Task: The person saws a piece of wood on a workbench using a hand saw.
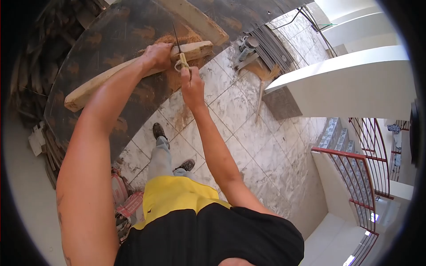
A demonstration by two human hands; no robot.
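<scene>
A long wooden plank lies across a dark, stained work board. My left hand presses down on the plank near its right end. My right hand grips the handle of a handsaw, whose thin blade rises across the plank just right of my left hand. Sawdust lies on the board around the cut.
A second plank lies farther back on the board. A power tool and a broom lie on the tiled floor. Wood scraps are stacked at left. A white ledge, stairs and a red railing are at right.
</scene>
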